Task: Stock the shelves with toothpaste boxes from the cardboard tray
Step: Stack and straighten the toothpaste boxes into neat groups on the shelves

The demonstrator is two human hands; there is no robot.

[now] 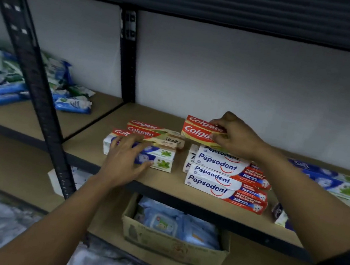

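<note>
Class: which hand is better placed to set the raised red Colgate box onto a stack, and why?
Right. The right hand has its grip on the raised Colgate box, right over the Pepsodent stack. The left hand rests open on the white-and-blue boxes, holding nothing.

A: Where are our 2 hands against the Pepsodent stack [226, 176]?
B: Our right hand [234, 136] grips a red Colgate box [199, 129] just above its back edge. Our left hand [124, 161] lies spread-fingered on the white-and-blue boxes [163, 161] left of it.
A: And below the stack?
B: We see a cardboard box [171, 243] of blue packs.
</note>
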